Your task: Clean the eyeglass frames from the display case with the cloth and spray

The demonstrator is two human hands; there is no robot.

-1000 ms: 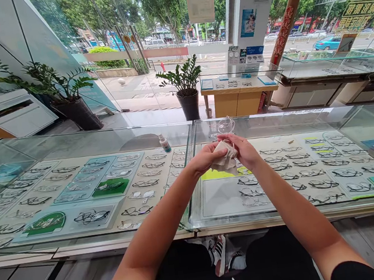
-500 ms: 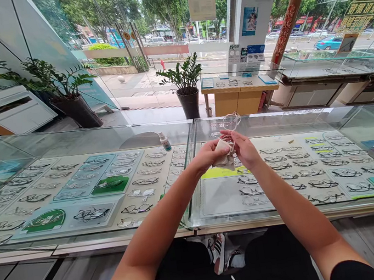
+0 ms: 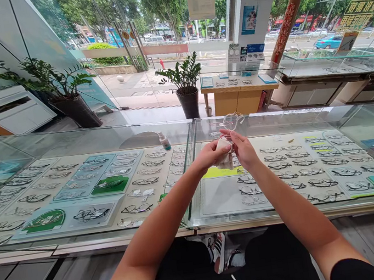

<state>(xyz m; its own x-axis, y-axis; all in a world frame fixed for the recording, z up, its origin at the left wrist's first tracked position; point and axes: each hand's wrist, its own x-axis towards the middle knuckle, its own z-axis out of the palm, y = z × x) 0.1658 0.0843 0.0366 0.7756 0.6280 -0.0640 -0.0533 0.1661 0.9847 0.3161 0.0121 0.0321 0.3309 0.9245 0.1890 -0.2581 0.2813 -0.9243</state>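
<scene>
In the middle of the head view, both hands are close together above the glass display counter. My left hand [image 3: 214, 152] is closed on a pale, crumpled cleaning cloth [image 3: 225, 161], its thumb on top and a corner hanging below. Thin-rimmed eyeglasses [image 3: 233, 120] extend beyond the fingertips, lenses away from me. My right hand [image 3: 242, 147] has its fingers bent around the near part of the eyeglasses, against the cloth. Fingers and cloth hide exactly where the frame is gripped. A small white spray bottle [image 3: 164, 141] stands on the counter to the left of the hands.
Under the glass counter top [image 3: 131, 138] lie rows of eyeglass frames [image 3: 145, 181]. A potted plant [image 3: 188, 100] and a wooden display cabinet [image 3: 240, 97] stand beyond the counter. Another potted plant [image 3: 78, 111] is at the left, before the windows.
The eyeglasses have turned slightly and shifted a little to the right beyond my fingers. The cloth has changed its folds between my hands. The spray bottle remains in place.
</scene>
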